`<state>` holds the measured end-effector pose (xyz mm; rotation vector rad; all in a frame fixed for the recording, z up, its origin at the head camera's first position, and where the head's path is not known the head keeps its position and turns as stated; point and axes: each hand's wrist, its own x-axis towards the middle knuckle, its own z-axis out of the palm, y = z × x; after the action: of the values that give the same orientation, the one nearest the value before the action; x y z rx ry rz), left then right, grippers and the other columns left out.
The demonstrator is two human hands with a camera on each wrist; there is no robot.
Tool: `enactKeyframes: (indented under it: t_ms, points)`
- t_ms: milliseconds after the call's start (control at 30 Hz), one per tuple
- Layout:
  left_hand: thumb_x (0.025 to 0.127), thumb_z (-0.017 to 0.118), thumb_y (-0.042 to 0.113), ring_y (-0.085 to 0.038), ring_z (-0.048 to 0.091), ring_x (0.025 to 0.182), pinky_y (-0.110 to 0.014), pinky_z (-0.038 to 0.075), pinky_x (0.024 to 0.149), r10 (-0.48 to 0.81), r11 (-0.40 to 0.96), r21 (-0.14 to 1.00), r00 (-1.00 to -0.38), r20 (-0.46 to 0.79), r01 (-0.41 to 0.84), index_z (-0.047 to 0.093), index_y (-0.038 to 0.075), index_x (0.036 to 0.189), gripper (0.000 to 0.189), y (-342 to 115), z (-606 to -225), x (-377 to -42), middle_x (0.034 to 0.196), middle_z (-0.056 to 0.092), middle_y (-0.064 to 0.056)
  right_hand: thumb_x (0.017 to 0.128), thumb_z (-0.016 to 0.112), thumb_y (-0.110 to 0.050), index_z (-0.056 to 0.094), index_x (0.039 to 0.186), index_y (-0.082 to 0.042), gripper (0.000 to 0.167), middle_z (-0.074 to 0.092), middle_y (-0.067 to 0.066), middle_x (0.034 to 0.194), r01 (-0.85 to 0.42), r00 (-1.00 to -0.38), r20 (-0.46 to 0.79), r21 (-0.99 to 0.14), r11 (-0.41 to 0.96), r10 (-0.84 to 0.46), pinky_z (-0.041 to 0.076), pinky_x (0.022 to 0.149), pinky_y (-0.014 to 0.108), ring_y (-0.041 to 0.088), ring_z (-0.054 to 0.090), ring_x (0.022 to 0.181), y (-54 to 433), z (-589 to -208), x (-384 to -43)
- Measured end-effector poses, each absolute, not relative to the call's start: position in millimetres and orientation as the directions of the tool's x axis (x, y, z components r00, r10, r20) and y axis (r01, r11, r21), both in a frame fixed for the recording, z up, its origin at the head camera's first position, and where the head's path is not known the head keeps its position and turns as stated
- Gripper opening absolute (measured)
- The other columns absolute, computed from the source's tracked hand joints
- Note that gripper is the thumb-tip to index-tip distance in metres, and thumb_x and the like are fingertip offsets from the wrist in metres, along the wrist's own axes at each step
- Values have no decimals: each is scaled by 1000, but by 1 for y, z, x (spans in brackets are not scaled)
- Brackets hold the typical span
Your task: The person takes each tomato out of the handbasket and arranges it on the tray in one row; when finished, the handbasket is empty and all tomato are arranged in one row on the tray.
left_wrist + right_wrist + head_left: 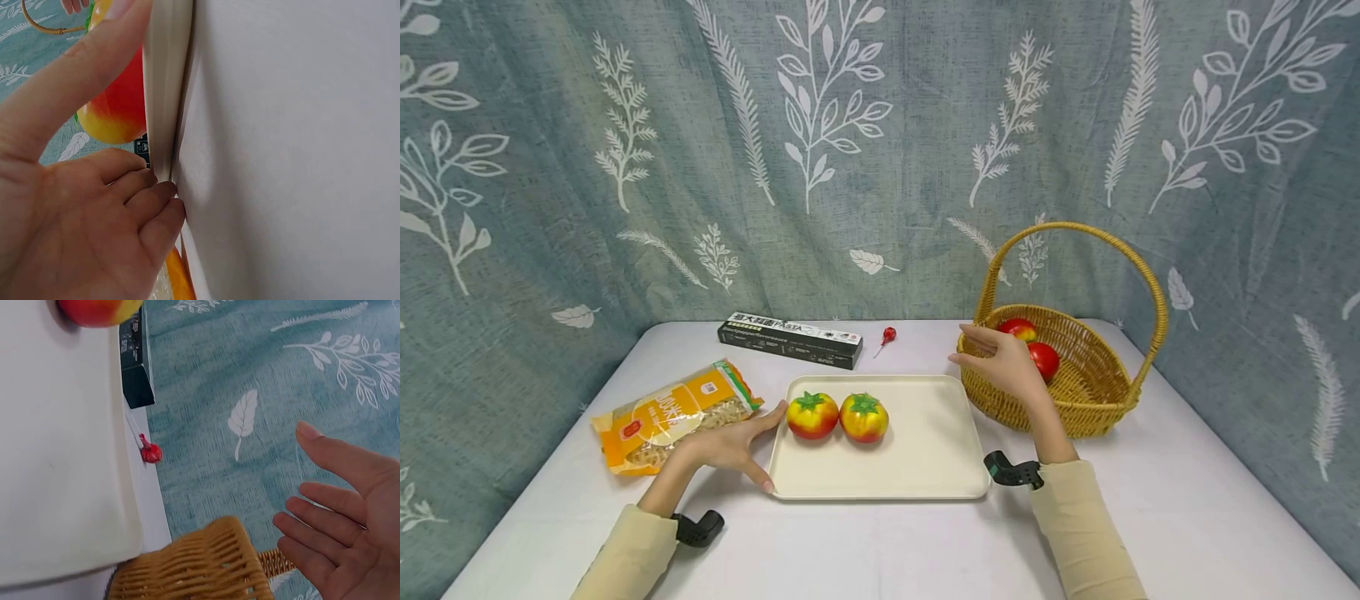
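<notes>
My left hand [730,446] is at the left end of a cream rectangular tray [925,479], thumb and fingers spread along its edge. In the left wrist view the fingertips [164,190] appear to meet the tray's side. Two yellow-and-red tomato-like fruits with green tops, a left one [812,417] and a right one [864,419], sit on the tray's left half. Above the left rim of a wicker basket [1086,412] my right hand [1011,365] hovers, its fingers extended and holding nothing. Inside the basket lie a red fruit [1044,360] and a red-yellow one [1019,330], partly hidden.
An orange bag of dry food [673,417] lies left of the tray, close to my left hand. Behind the tray are a black pasta box [790,340] and a red lollipop [889,335]. The basket's tall handle [1157,308] arches over its opening. A patterned curtain hangs behind the table.
</notes>
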<state>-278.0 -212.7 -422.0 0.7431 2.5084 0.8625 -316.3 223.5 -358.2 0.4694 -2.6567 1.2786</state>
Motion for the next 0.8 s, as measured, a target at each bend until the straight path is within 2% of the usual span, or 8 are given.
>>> enactKeyframes:
  t_ms: [233, 533, 800]
  points:
    - [65, 89, 32, -41, 7, 144, -56, 11, 114, 600, 661, 661, -779, -180, 355, 11, -2, 153, 122, -213, -423, -278, 158, 11, -21, 87, 72, -36, 49, 141, -5, 66, 51, 19, 139, -319, -947, 272, -726, 609, -171, 43, 100, 51, 38, 48, 126, 244, -359, -318]
    - [65, 89, 31, -40, 7, 144, -55, 11, 114, 594, 665, 662, -782, -188, 346, 10, -1, 153, 123, -213, -423, -279, 158, 11, -20, 86, 70, -42, 50, 140, -5, 69, 53, 20, 136, -256, -965, 226, -693, 674, -135, 43, 98, 53, 40, 49, 123, 266, -357, -332]
    - [66, 89, 27, -44, 6, 143, -59, 11, 113, 607, 651, 669, -775, -175, 358, 10, -3, 152, 121, -213, -420, -277, 157, 12, -23, 86, 71, -40, 47, 142, -2, 72, 47, 26, 140, -182, -983, 154, -680, 710, -103, 40, 99, 56, 43, 44, 126, 285, -348, -339]
